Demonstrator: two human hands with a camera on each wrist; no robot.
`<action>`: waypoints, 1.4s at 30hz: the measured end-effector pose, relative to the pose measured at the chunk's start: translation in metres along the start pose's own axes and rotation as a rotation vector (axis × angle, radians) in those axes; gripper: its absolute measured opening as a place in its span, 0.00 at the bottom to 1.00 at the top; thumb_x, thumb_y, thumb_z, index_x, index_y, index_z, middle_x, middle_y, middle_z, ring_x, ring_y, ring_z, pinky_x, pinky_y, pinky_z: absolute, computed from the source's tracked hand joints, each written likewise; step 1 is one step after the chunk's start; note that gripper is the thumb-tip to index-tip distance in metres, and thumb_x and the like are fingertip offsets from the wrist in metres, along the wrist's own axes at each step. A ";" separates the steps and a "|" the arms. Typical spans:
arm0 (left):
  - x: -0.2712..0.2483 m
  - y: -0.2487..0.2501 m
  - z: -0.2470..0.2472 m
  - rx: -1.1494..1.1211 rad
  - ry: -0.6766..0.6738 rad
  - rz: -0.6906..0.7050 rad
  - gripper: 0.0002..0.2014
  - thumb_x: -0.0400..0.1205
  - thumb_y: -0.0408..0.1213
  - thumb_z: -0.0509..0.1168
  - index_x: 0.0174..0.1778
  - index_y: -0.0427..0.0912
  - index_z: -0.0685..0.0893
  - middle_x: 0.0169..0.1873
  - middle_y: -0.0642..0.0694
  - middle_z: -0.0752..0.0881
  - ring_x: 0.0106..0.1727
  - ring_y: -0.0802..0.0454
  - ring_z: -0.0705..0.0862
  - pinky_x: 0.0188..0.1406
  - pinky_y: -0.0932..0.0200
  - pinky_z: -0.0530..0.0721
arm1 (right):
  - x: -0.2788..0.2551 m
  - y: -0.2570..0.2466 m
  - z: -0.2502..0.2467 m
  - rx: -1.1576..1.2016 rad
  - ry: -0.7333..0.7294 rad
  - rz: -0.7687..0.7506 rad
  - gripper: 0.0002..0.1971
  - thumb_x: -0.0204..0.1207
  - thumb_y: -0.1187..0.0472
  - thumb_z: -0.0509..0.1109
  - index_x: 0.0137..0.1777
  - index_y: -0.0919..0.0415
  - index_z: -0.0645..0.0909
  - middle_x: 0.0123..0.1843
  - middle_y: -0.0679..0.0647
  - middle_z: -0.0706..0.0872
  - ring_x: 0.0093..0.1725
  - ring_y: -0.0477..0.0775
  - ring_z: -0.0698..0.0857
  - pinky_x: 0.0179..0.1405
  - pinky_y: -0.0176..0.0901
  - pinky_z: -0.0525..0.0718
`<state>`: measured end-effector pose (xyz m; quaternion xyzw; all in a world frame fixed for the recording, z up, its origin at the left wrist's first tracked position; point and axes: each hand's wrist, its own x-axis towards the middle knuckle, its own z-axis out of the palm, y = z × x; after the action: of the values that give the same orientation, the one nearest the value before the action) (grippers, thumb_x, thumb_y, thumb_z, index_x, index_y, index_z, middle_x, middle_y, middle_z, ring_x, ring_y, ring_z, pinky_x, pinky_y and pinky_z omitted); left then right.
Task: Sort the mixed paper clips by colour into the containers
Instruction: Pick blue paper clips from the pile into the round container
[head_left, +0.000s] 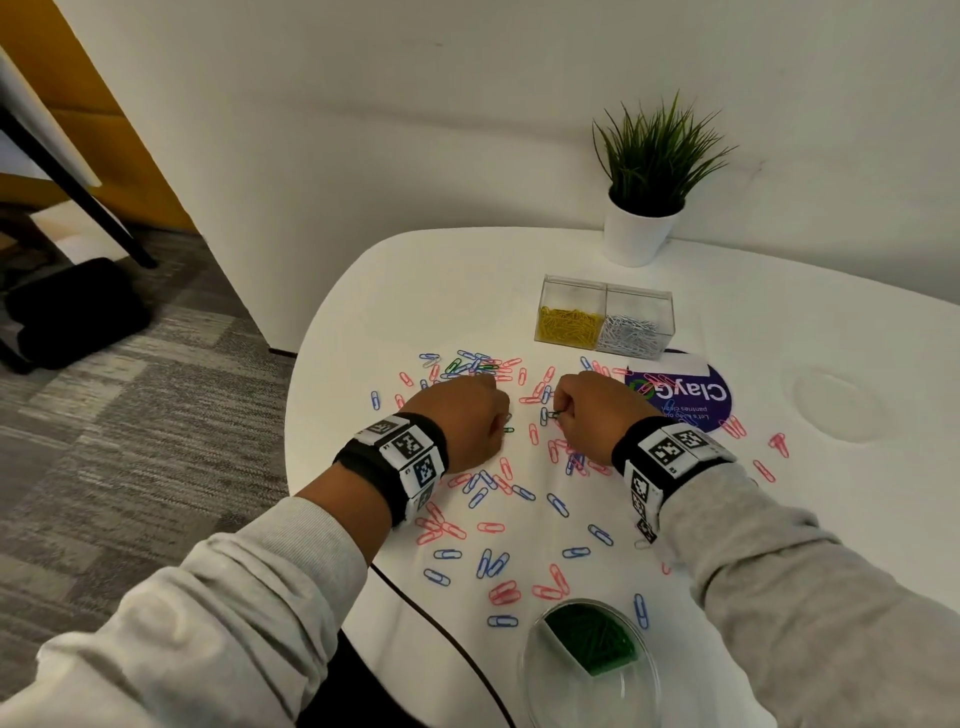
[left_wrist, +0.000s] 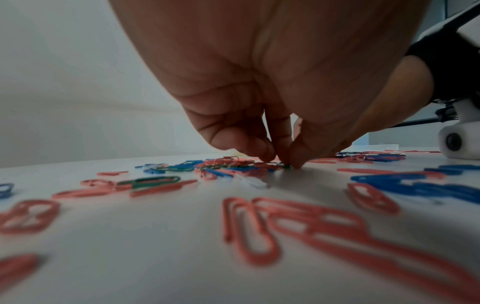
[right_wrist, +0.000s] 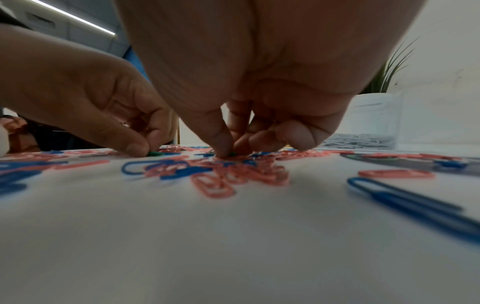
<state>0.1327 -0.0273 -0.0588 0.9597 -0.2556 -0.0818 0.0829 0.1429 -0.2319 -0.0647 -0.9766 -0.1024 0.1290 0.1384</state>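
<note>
Red, blue and a few green paper clips (head_left: 488, 527) lie scattered over the white table (head_left: 779, 332). My left hand (head_left: 500, 422) is curled down with its fingertips (left_wrist: 296, 162) pinching a green clip (head_left: 508, 430) that lies on the tabletop. Close to its right, my right hand (head_left: 562, 413) pinches another green clip (head_left: 553, 414) between thumb and fingers (right_wrist: 224, 151), low over a heap of red clips (right_wrist: 241, 172). A round clear dish (head_left: 540, 675) at the near edge holds green clips. A clear two-part box (head_left: 605, 296) holds yellow and white clips.
A potted plant (head_left: 641, 228) stands behind the box by the wall. A purple sticker (head_left: 685, 397) lies right of my right hand. A dark cable (head_left: 441, 629) runs past the table's near left edge, which drops to carpet.
</note>
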 end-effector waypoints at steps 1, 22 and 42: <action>0.000 0.000 0.000 0.005 0.003 -0.004 0.05 0.82 0.43 0.60 0.43 0.49 0.79 0.44 0.52 0.77 0.44 0.50 0.79 0.41 0.56 0.79 | 0.000 -0.001 0.000 -0.005 -0.005 0.001 0.02 0.79 0.59 0.65 0.47 0.50 0.77 0.52 0.52 0.80 0.48 0.55 0.81 0.46 0.45 0.79; 0.001 -0.007 -0.017 -0.186 0.070 -0.232 0.10 0.82 0.32 0.55 0.52 0.49 0.78 0.50 0.52 0.80 0.50 0.49 0.79 0.49 0.54 0.77 | -0.002 -0.004 -0.005 -0.003 0.009 0.069 0.08 0.85 0.55 0.58 0.54 0.58 0.74 0.48 0.54 0.81 0.45 0.55 0.80 0.43 0.47 0.78; 0.011 -0.022 -0.018 0.005 -0.062 -0.183 0.07 0.81 0.45 0.63 0.49 0.56 0.86 0.48 0.53 0.81 0.52 0.49 0.82 0.48 0.56 0.82 | -0.003 -0.001 -0.005 -0.106 0.017 0.022 0.11 0.85 0.52 0.61 0.55 0.57 0.81 0.52 0.54 0.86 0.50 0.56 0.84 0.53 0.50 0.84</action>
<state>0.1562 -0.0124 -0.0471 0.9763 -0.1696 -0.1180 0.0648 0.1414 -0.2327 -0.0596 -0.9847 -0.0974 0.1166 0.0858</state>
